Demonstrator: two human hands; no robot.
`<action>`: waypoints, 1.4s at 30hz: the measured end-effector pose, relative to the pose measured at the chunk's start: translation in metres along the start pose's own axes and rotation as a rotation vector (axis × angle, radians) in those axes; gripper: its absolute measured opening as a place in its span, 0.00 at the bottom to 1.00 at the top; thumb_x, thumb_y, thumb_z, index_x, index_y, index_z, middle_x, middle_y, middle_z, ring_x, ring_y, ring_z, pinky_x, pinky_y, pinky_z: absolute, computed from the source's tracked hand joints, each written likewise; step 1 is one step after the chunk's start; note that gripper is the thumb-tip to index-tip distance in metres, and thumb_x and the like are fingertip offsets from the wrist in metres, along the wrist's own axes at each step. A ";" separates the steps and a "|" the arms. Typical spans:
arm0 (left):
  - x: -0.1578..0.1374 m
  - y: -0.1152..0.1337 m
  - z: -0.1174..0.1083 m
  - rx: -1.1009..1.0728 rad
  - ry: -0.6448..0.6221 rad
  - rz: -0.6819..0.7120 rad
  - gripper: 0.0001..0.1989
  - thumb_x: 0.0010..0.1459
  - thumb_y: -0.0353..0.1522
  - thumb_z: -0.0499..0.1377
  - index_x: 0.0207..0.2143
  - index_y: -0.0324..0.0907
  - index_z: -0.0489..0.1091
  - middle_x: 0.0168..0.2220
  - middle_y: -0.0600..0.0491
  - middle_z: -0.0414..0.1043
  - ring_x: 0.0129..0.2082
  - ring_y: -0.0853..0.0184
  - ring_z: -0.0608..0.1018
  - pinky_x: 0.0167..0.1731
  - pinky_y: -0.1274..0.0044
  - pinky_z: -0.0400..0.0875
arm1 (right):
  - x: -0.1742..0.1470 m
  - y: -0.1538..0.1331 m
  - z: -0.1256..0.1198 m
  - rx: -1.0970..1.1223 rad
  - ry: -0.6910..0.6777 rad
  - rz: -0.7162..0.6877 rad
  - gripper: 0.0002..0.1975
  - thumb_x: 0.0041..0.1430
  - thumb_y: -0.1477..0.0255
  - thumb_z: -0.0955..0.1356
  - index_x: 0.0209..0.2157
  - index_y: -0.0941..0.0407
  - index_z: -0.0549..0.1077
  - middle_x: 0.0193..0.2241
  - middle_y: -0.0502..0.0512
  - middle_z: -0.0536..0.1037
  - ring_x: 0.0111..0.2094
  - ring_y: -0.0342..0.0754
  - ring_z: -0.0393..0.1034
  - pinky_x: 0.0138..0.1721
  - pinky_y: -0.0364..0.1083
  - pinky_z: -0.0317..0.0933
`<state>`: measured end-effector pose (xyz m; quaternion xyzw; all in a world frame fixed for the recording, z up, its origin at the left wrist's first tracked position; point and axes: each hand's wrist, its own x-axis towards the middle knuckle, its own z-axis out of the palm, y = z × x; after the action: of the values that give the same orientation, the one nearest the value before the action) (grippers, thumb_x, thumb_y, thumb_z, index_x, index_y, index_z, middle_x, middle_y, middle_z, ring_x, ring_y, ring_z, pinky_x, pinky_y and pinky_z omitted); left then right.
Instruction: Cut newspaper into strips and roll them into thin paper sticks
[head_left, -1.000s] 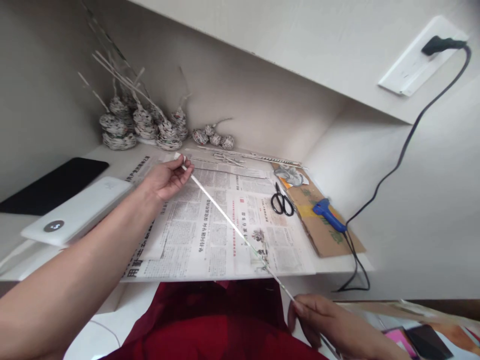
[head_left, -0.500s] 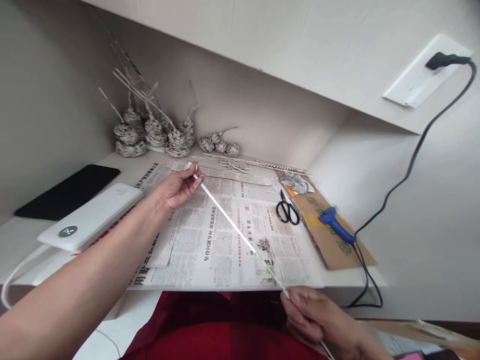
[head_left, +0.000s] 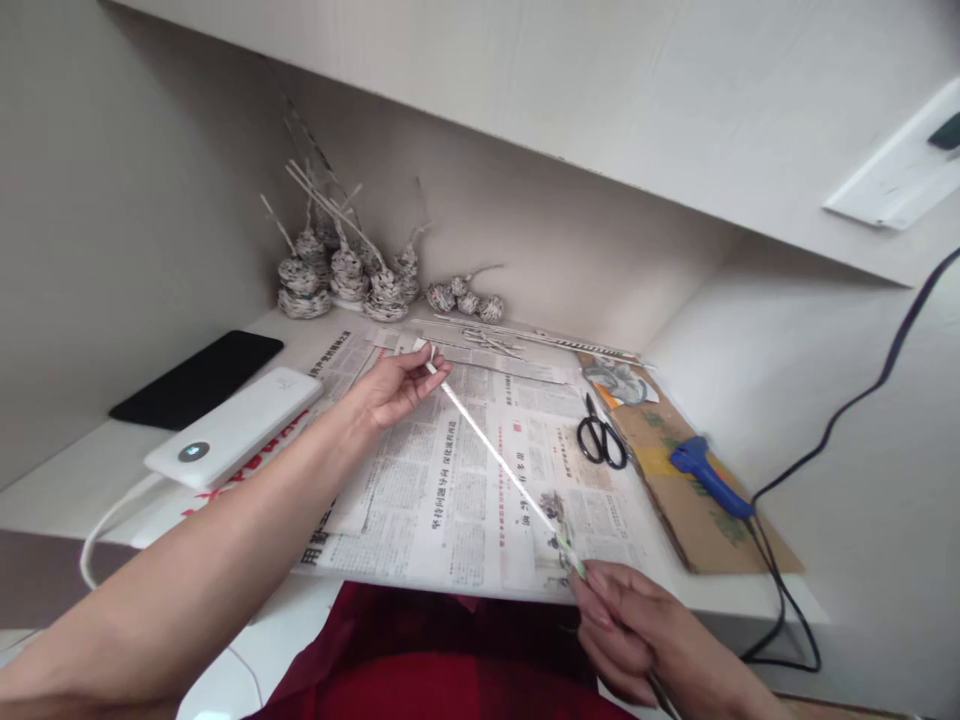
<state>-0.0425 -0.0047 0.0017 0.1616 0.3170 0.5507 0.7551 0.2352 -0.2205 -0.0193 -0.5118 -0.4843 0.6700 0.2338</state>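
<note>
Nearest us is the red garment (head_left: 427,680) at the bottom edge. To its right, we see the right hand (head_left: 626,620) come in from the lower right corner just off the counter's front edge, back of the hand upward, thumb laid along the top and the fingers curled under, gripping the thin paper strip (head_left: 495,455). A short tail of it sticks out below that fist. The strip runs taut and slanting, away and to the left, over the newspaper (head_left: 420,470) on the counter (head_left: 60,480). At its far end we find the left hand (head_left: 397,390), its forearm stretched long from the lower left, wrist nearly straight, palm turned partly up; thumb and fingers pinch the strip's tip.

Left of that forearm lie a white power bank (head_left: 240,425) and, beyond it, a flat black slab (head_left: 199,380). On the right we have a blue glue gun (head_left: 712,483) on cardboard (head_left: 679,520), with black scissors (head_left: 596,422) beside the board on the newspaper. Farther back lie thin paper sticks (head_left: 495,345), then a cluster of 4 small woven balls (head_left: 491,308) and, left of them, taller woven gourds (head_left: 386,297) with upright stems.
</note>
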 end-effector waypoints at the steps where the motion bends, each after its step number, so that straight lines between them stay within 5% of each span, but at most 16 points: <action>1: -0.001 0.000 0.000 0.004 -0.010 -0.009 0.10 0.61 0.23 0.53 0.27 0.33 0.69 0.24 0.48 0.73 0.26 0.67 0.80 0.25 0.81 0.79 | -0.002 0.001 0.000 0.065 -0.044 0.019 0.21 0.65 0.53 0.55 0.26 0.54 0.59 0.12 0.39 0.47 0.11 0.39 0.44 0.15 0.40 0.43; 3: -0.001 -0.001 0.000 0.015 -0.026 -0.018 0.10 0.61 0.24 0.53 0.28 0.32 0.70 0.24 0.48 0.73 0.26 0.67 0.80 0.23 0.82 0.78 | -0.003 -0.002 0.001 -0.005 -0.034 0.036 0.21 0.65 0.54 0.55 0.29 0.55 0.63 0.13 0.41 0.52 0.13 0.40 0.51 0.17 0.40 0.48; 6: 0.000 -0.002 -0.002 0.027 -0.044 -0.015 0.09 0.61 0.25 0.54 0.28 0.32 0.70 0.24 0.48 0.73 0.26 0.66 0.80 0.21 0.83 0.77 | 0.002 -0.015 0.004 -0.416 0.188 -0.043 0.17 0.65 0.56 0.58 0.37 0.54 0.65 0.22 0.47 0.66 0.23 0.43 0.63 0.26 0.42 0.55; 10: 0.001 -0.002 -0.005 0.027 -0.058 -0.003 0.08 0.61 0.25 0.55 0.29 0.32 0.71 0.25 0.48 0.73 0.27 0.67 0.80 0.22 0.84 0.77 | 0.021 -0.030 0.009 -0.822 0.425 -0.243 0.14 0.64 0.58 0.60 0.35 0.54 0.65 0.28 0.52 0.71 0.30 0.47 0.65 0.32 0.45 0.54; 12: 0.001 -0.002 -0.005 0.016 -0.069 -0.001 0.09 0.61 0.25 0.55 0.28 0.32 0.71 0.25 0.48 0.73 0.27 0.67 0.80 0.22 0.85 0.76 | 0.028 -0.028 0.010 -0.685 0.353 -0.220 0.16 0.65 0.57 0.58 0.31 0.54 0.64 0.23 0.50 0.67 0.25 0.45 0.63 0.29 0.44 0.54; 16: -0.001 -0.001 -0.003 0.000 -0.096 -0.021 0.10 0.61 0.24 0.55 0.27 0.32 0.71 0.25 0.48 0.72 0.27 0.68 0.80 0.21 0.86 0.76 | 0.030 -0.014 0.010 0.071 -0.091 -0.035 0.18 0.66 0.57 0.55 0.26 0.53 0.57 0.12 0.40 0.48 0.11 0.40 0.47 0.15 0.41 0.46; 18: -0.001 -0.001 -0.002 0.003 -0.105 -0.031 0.10 0.61 0.24 0.54 0.27 0.32 0.70 0.24 0.48 0.72 0.27 0.68 0.80 0.21 0.86 0.76 | 0.027 -0.011 0.010 0.257 -0.204 -0.010 0.18 0.66 0.57 0.55 0.26 0.53 0.56 0.11 0.39 0.45 0.10 0.40 0.45 0.12 0.40 0.42; 20: 0.000 -0.003 -0.003 0.013 -0.104 -0.031 0.10 0.61 0.24 0.54 0.27 0.32 0.71 0.24 0.48 0.72 0.26 0.68 0.80 0.21 0.86 0.76 | 0.027 -0.016 0.010 0.181 -0.168 -0.022 0.17 0.66 0.58 0.55 0.29 0.54 0.60 0.12 0.40 0.51 0.11 0.39 0.50 0.14 0.40 0.46; 23: 0.001 -0.005 -0.004 0.050 -0.104 -0.021 0.09 0.61 0.25 0.55 0.28 0.32 0.71 0.25 0.48 0.72 0.27 0.67 0.80 0.22 0.85 0.76 | 0.032 -0.034 0.012 -0.209 0.064 -0.090 0.16 0.65 0.57 0.58 0.36 0.55 0.65 0.18 0.44 0.62 0.18 0.41 0.60 0.22 0.41 0.54; 27: 0.000 -0.007 -0.004 0.078 -0.113 -0.018 0.08 0.60 0.25 0.56 0.28 0.32 0.71 0.26 0.48 0.73 0.28 0.67 0.80 0.22 0.84 0.77 | 0.049 -0.048 0.016 -0.614 0.319 -0.270 0.16 0.64 0.58 0.61 0.28 0.55 0.65 0.22 0.48 0.66 0.25 0.42 0.61 0.27 0.42 0.53; 29: -0.001 -0.007 -0.003 0.063 -0.103 -0.021 0.09 0.60 0.24 0.55 0.27 0.32 0.71 0.25 0.48 0.73 0.27 0.67 0.80 0.22 0.84 0.77 | 0.056 -0.045 0.017 -0.479 0.258 -0.231 0.18 0.65 0.57 0.59 0.27 0.55 0.64 0.19 0.47 0.63 0.20 0.41 0.59 0.24 0.42 0.52; 33: -0.003 -0.007 0.000 0.037 -0.117 -0.037 0.09 0.60 0.24 0.55 0.27 0.32 0.71 0.25 0.47 0.73 0.27 0.67 0.80 0.22 0.85 0.77 | 0.060 -0.029 0.016 0.170 -0.133 -0.050 0.18 0.65 0.56 0.56 0.26 0.53 0.58 0.10 0.39 0.48 0.10 0.40 0.47 0.14 0.40 0.47; 36: -0.004 -0.009 0.000 0.050 -0.138 -0.044 0.09 0.60 0.24 0.55 0.27 0.32 0.71 0.25 0.48 0.73 0.28 0.68 0.80 0.23 0.86 0.77 | 0.060 -0.025 0.017 0.266 -0.248 -0.011 0.18 0.65 0.56 0.56 0.26 0.52 0.57 0.10 0.39 0.48 0.10 0.41 0.48 0.13 0.40 0.47; 38: -0.004 -0.011 0.000 0.075 -0.138 -0.045 0.08 0.60 0.24 0.56 0.27 0.32 0.71 0.26 0.48 0.73 0.28 0.67 0.80 0.23 0.85 0.77 | 0.061 -0.029 0.018 0.063 -0.131 -0.033 0.18 0.65 0.55 0.56 0.30 0.53 0.61 0.12 0.41 0.55 0.12 0.42 0.55 0.16 0.41 0.52; 42: -0.003 -0.012 -0.002 0.121 -0.139 -0.036 0.05 0.58 0.26 0.59 0.29 0.33 0.72 0.28 0.48 0.74 0.29 0.67 0.81 0.21 0.85 0.77 | 0.067 -0.045 0.019 -0.608 0.326 -0.269 0.13 0.63 0.58 0.61 0.32 0.54 0.63 0.21 0.47 0.67 0.24 0.45 0.63 0.28 0.43 0.56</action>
<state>-0.0355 -0.0116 -0.0058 0.2390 0.2995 0.5045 0.7737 0.1851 -0.1555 -0.0099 -0.5897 -0.6806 0.3682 0.2312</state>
